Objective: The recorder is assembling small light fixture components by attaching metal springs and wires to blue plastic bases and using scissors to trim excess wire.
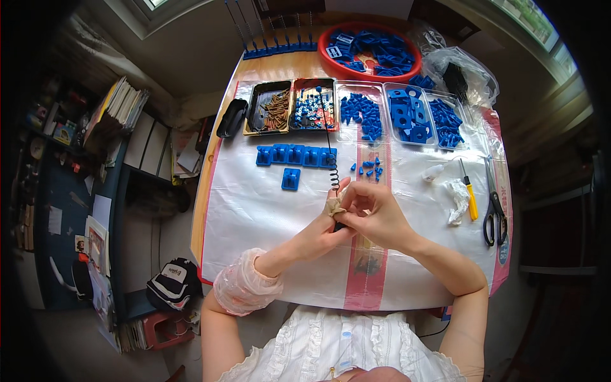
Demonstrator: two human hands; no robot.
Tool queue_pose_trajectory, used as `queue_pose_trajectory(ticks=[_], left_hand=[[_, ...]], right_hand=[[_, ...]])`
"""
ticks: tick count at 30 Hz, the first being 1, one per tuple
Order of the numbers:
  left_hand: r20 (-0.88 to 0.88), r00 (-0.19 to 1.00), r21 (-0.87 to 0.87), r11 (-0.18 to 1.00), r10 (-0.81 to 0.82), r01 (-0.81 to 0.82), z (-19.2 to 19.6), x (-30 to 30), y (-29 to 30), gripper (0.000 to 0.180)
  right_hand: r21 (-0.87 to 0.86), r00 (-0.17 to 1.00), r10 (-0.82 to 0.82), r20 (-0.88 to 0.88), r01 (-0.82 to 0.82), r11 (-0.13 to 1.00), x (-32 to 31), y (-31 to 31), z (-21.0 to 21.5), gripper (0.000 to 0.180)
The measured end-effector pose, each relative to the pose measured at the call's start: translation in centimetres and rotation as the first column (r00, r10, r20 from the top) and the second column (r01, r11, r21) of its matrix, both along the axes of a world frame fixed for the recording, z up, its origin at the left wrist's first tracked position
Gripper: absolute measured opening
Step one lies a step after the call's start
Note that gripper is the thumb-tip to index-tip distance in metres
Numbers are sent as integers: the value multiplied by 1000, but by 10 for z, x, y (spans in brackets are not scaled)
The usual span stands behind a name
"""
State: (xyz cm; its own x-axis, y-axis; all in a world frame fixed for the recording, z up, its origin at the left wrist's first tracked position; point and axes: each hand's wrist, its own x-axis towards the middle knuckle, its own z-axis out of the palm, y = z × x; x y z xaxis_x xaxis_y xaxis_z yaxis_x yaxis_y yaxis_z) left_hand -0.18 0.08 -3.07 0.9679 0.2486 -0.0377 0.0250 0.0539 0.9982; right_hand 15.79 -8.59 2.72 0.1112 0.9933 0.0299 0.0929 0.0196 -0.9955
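Both hands meet at the table's centre: the left hand (321, 223) and right hand (372, 213) are pressed together, fingertips pinching the lower end of one thin black rod with a coiled spring (332, 162). Its long axis runs straight away from the person toward the trays; both hands are equally near. Counted: five blue blocks in a row (296, 155), one single blue block (291, 179) below it, one pair of scissors (494, 213), one yellow-handled tool (470, 197).
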Motion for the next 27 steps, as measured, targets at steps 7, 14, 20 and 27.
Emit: queue_pose_trajectory(ticks=[7, 14, 20, 27], left_hand=[[226, 884, -249, 901, 410, -355, 27, 15, -12, 84], [238, 887, -512, 827, 395, -231, 6, 7, -11, 57], [111, 994, -871, 484, 17, 89, 5, 2, 2, 75], [261, 906, -264, 928, 333, -265, 16, 10, -6, 58]], right_hand=[[81, 935, -156, -319, 190, 978, 13, 7, -3, 16], [157, 930, -240, -279, 291, 944, 10, 8, -8, 16], [248, 934, -182, -308, 263, 932, 8, 5, -12, 16], [135, 903, -289, -319, 345, 929, 18, 8, 5, 16]])
